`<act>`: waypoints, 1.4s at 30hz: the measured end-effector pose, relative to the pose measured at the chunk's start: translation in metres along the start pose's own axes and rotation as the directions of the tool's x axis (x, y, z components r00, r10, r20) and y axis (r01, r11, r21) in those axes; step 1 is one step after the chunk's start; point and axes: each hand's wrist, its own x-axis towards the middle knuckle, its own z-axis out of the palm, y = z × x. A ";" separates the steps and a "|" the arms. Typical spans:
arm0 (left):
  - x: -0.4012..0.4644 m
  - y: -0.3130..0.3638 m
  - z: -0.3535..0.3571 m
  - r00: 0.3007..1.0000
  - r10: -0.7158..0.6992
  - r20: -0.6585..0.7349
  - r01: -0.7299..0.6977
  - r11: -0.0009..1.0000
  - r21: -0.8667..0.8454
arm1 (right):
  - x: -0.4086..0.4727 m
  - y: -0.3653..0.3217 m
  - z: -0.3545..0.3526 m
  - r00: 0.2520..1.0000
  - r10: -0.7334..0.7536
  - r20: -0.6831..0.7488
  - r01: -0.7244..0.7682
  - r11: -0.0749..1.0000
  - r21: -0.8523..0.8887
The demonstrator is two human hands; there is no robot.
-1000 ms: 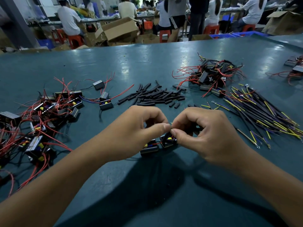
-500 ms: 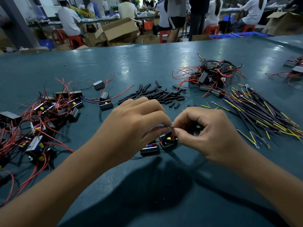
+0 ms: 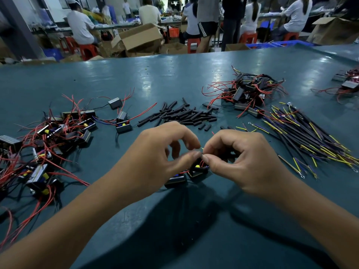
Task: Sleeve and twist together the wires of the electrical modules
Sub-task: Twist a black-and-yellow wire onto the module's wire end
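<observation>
Both hands are meeting at near-centre of the teal table [image 3: 174, 78], fingertips almost touching. Left hand [image 3: 165, 152] is curling in, thumb and forefinger pinching thin wire ends [image 3: 202, 148] at the meeting point; the tip is motion-blurred. Right hand [image 3: 239, 160] is clenching round the same wire ends from the other side, thumb and forefinger pinching, remaining fingers folding under. Can't tell whether a sleeve is already sitting on the joint; fingers are covering it.

Two black modules are lying on the table directly under the hands: one [image 3: 198, 170] with a yellow part showing, just below the pinch, and a second [image 3: 175, 179] touching or just beside it on the near-left. Short red leads are running up from them toward the fingers.

Loose black sleeve tubes [image 3: 186, 115] are lying in a scatter just beyond the hands. Pile of modules with red wires [image 3: 48, 140] is sitting left, another pile [image 3: 248, 94] far right. Bundle of black leads with yellow and purple ends [image 3: 310, 140] is fanning out on the right, near the right hand but apart from it. A few more modules [image 3: 347, 84] are sitting at the far right edge.

Beyond the table, people are sitting on red stools [image 3: 87, 51] at benches, with open cardboard boxes [image 3: 139, 37] on the floor.
</observation>
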 end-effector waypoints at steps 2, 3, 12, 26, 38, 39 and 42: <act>-0.001 -0.003 -0.002 0.986 0.167 0.026 -0.169 0.977 0.129 | 0.000 0.000 0.000 1.000 0.010 0.002 -0.010 1.000 0.008; 0.000 -0.004 -0.002 0.976 0.214 0.034 -0.216 0.960 0.178 | 0.000 0.000 0.000 1.000 0.011 0.006 -0.011 1.000 0.015; 0.004 0.000 0.000 0.986 -0.108 0.128 0.128 0.978 -0.162 | 0.000 0.000 0.002 1.000 -0.024 0.017 0.024 1.000 -0.001; 0.002 -0.005 -0.004 0.871 0.475 0.127 -0.453 0.676 0.581 | 0.001 0.005 -0.001 0.998 0.053 0.046 -0.057 0.993 0.099; 0.005 -0.009 0.003 0.966 0.257 0.029 -0.259 0.961 0.100 | 0.000 0.005 -0.001 0.999 0.039 0.031 -0.041 0.996 0.077; 0.003 -0.012 0.004 0.986 0.161 0.037 -0.161 0.987 0.007 | 0.000 0.005 -0.001 0.999 0.040 0.027 -0.042 0.996 0.074; -0.004 -0.019 0.013 0.993 -0.047 0.108 0.059 0.993 -0.105 | 0.000 0.007 -0.004 0.999 0.051 0.017 -0.052 0.997 0.061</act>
